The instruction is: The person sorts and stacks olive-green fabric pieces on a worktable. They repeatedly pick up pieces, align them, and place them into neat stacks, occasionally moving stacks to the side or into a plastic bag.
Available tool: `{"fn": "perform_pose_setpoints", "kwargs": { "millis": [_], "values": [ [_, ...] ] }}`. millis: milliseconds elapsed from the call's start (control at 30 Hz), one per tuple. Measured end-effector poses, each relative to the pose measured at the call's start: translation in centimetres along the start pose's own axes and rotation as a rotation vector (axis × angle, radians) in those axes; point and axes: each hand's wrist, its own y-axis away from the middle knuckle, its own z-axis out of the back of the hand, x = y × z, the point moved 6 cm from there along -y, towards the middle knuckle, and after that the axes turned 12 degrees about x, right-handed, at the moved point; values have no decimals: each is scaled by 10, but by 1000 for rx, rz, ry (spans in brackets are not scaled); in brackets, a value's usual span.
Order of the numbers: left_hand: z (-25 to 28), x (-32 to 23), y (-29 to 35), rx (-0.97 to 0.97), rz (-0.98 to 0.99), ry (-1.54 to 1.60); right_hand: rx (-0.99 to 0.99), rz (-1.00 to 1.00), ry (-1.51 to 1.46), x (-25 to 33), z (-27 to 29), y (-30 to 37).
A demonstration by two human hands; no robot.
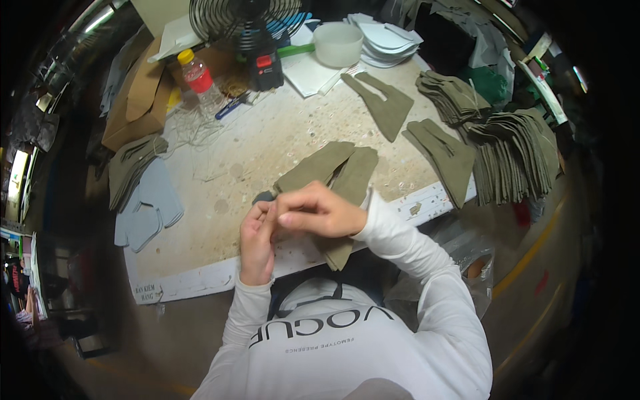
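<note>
My left hand [257, 241] and my right hand [321, 211] meet over the table's front edge. The fingers of both are closed, their tips touching or nearly so. Whatever they pinch, if anything, is hidden or too small to name. A small dark grey thing [264, 197] shows just behind the left fingertips; I cannot tell whether it is held or lies on the table. Beneath and beyond the right hand lie olive fabric pieces [357, 175] with a long slit between two legs, their lower end reaching over the front edge.
On the table [220, 177], more olive pieces [390, 107] and thick stacks [517, 150] lie right. Grey cut pieces [152, 207] and olive ones [133, 167] lie left. Farther back are a bottle [197, 77], blue-handled snippers [230, 108], loose thread [197, 130], a bowl [338, 45] and a fan [247, 20].
</note>
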Motion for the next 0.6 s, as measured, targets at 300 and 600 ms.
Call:
{"fn": "perform_pose_setpoints", "kwargs": {
  "millis": [300,600],
  "values": [
    [-24,-32,7,-196,-352,-1132,-94,-72,-155,-3,8,-9],
    [13,-2,4,5,139,-485,-49,-38,-183,-1,4,-6]
  ]
}}
